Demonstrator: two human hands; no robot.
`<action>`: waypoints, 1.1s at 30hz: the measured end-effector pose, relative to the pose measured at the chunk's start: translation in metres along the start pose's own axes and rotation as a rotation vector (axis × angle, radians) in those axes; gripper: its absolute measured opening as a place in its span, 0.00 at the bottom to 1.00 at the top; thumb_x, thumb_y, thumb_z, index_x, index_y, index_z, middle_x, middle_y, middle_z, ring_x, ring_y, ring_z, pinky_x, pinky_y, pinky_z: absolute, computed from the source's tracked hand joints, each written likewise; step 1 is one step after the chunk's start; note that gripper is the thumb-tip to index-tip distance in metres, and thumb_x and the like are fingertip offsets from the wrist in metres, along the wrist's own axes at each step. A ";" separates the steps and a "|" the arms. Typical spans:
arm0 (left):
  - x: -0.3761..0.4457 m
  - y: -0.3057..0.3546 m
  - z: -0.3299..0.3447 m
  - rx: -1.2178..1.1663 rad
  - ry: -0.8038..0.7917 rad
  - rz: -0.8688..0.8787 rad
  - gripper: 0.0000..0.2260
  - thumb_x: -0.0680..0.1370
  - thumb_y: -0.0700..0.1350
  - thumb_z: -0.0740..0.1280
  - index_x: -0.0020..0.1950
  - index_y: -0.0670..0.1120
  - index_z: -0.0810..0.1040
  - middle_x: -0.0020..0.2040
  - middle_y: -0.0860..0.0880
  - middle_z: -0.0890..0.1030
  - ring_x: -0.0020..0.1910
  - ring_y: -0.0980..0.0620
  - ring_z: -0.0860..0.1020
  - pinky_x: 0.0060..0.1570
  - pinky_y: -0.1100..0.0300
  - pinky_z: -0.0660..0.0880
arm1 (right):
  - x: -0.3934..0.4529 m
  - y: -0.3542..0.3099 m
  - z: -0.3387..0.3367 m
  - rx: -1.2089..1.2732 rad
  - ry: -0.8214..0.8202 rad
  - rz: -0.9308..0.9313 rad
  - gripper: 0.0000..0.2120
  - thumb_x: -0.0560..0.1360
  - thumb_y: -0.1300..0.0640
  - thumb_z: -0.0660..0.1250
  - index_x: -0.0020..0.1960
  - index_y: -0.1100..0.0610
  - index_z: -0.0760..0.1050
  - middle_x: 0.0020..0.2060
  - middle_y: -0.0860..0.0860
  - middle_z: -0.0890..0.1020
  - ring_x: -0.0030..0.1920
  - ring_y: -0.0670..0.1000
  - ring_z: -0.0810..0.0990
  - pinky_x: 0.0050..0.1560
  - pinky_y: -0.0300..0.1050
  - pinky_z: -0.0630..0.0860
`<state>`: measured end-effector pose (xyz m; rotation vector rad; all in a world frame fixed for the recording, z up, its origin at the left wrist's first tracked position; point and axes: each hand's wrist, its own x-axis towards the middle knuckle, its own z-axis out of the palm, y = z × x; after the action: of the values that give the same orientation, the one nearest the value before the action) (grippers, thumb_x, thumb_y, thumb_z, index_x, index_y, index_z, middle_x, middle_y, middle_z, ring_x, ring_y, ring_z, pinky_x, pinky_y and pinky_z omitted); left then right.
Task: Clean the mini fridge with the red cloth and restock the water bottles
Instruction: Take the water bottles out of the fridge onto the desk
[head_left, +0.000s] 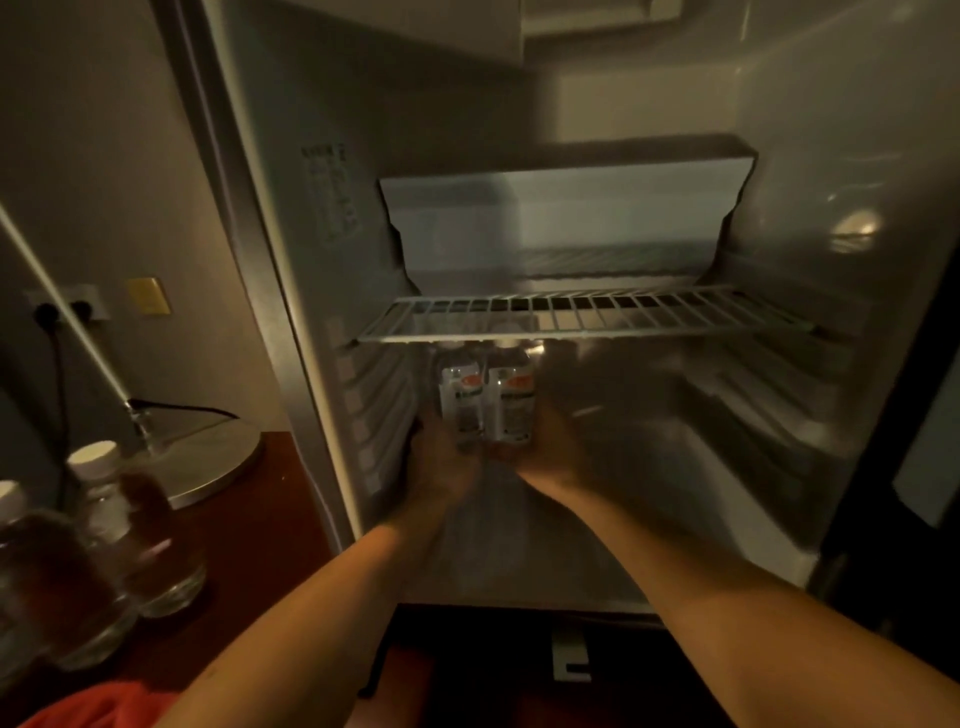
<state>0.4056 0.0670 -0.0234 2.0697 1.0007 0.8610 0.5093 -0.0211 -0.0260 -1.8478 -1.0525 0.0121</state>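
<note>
Two clear plastic water bottles stand side by side under the wire shelf (582, 317) of the open mini fridge (779, 364), touching each other: the left bottle (460, 395) and the right bottle (511, 397). Each wears a pale label with a red-orange oval mark near its top and darker print below; the writing is too blurred to read. The left hand (441, 462) wraps around the lower part of the left bottle, and the right hand (545, 447) curls around the base of the right bottle, so both hands are gripping. The shelf is a single white-coated rack of thin parallel bars, and above it sits a boxy white freezer compartment (566, 218) with a smooth angled flap. A printed sticker (330, 195) on the inner left wall carries rows of small text that cannot be made out. The fridge lining is smooth, glossy plastic with moulded ribs on both side walls. On the dark reddish wooden table (244, 545) at the left stand two more clear bottles (130, 525) with white caps, near a round metal lamp base (208, 457). The red cloth (98, 706) lies bunched at the bottom left edge, soft and folded.
</note>
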 end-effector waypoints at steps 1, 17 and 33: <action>-0.002 -0.001 -0.001 -0.022 0.014 0.006 0.34 0.74 0.46 0.74 0.75 0.42 0.62 0.69 0.40 0.74 0.68 0.40 0.72 0.63 0.55 0.69 | -0.001 -0.002 -0.001 0.010 0.003 -0.015 0.16 0.71 0.54 0.75 0.55 0.45 0.74 0.51 0.38 0.77 0.55 0.39 0.75 0.49 0.20 0.66; -0.154 0.012 -0.097 0.066 -0.101 0.076 0.24 0.72 0.53 0.74 0.61 0.43 0.71 0.57 0.43 0.81 0.57 0.41 0.79 0.53 0.50 0.78 | -0.130 -0.075 -0.051 -0.135 -0.094 -0.089 0.15 0.69 0.53 0.75 0.55 0.47 0.79 0.54 0.50 0.83 0.56 0.52 0.80 0.51 0.38 0.71; -0.194 -0.080 -0.257 0.169 0.222 -0.011 0.17 0.72 0.47 0.72 0.56 0.49 0.68 0.52 0.46 0.80 0.51 0.42 0.80 0.51 0.45 0.78 | -0.172 -0.185 0.067 0.056 -0.045 -0.256 0.32 0.59 0.53 0.83 0.57 0.58 0.73 0.48 0.53 0.84 0.47 0.54 0.84 0.43 0.42 0.77</action>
<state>0.0788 0.0163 0.0050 2.1392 1.2388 1.0497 0.2523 -0.0574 0.0052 -1.6580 -1.3014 -0.0678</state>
